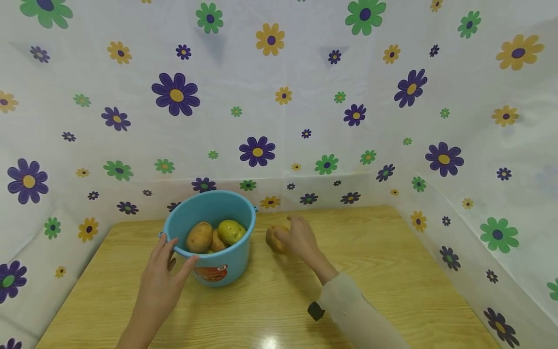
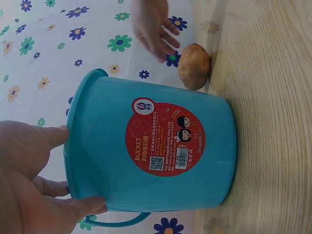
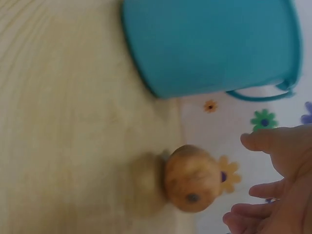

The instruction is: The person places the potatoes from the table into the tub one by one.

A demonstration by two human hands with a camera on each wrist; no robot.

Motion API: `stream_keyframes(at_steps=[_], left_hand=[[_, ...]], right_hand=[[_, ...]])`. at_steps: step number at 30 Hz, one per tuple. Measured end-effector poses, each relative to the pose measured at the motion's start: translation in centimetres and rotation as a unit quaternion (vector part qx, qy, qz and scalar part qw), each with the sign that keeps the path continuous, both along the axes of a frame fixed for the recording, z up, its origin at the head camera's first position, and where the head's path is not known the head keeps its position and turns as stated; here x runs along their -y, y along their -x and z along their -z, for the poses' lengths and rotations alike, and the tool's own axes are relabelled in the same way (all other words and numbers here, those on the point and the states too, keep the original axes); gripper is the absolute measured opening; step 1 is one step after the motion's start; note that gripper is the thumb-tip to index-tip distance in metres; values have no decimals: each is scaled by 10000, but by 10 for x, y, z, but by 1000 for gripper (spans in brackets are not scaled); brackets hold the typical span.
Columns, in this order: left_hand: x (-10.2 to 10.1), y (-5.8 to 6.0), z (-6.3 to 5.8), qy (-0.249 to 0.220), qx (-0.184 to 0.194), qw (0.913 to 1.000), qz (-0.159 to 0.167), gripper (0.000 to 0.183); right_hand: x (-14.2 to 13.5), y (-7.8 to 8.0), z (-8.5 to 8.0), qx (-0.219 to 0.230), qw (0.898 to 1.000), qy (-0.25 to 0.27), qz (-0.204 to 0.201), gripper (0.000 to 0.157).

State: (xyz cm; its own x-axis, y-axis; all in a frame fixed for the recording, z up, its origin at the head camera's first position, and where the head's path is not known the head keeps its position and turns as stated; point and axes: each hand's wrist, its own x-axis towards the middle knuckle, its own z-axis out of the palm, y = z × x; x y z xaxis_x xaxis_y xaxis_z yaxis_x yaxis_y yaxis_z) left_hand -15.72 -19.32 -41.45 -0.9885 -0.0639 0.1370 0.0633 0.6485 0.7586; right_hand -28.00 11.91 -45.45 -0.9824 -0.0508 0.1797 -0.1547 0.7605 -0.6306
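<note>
A light blue bucket (image 1: 237,259) stands upright on the table, with several potatoes (image 1: 200,237) inside, one of them greenish. My left hand (image 1: 162,276) rests at the near-left side of its rim, fingers and thumb spread against the outside. In the left wrist view the bucket (image 2: 112,146) shows a red round label. To the right of the bucket a single brown potato (image 1: 272,238) lies on the table. My right hand (image 1: 302,238) hovers right over it, thumb and fingers apart; the right wrist view shows a gap between this hand (image 3: 282,180) and the potato (image 3: 192,178).
The wood-grain table (image 1: 370,271) meets a white flower-printed sheet (image 1: 301,160) at the back and on both sides. A thin blue bucket handle (image 2: 119,223) hangs down the far side. A small dark object (image 1: 316,310) shows beside the right sleeve.
</note>
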Motion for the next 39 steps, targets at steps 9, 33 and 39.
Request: stream_keyframes(at_steps=[9, 33, 39], left_hand=[[2, 0, -5, 82, 326, 9994, 34, 93], [1, 1, -8, 236, 228, 9993, 156, 94], [1, 1, -7, 238, 238, 9993, 137, 95]], right_hand=[[-9, 0, 35, 524, 9986, 121, 6, 75], [-1, 1, 55, 419, 9981, 252, 362, 74], [-1, 2, 55, 442, 9982, 235, 320, 68]])
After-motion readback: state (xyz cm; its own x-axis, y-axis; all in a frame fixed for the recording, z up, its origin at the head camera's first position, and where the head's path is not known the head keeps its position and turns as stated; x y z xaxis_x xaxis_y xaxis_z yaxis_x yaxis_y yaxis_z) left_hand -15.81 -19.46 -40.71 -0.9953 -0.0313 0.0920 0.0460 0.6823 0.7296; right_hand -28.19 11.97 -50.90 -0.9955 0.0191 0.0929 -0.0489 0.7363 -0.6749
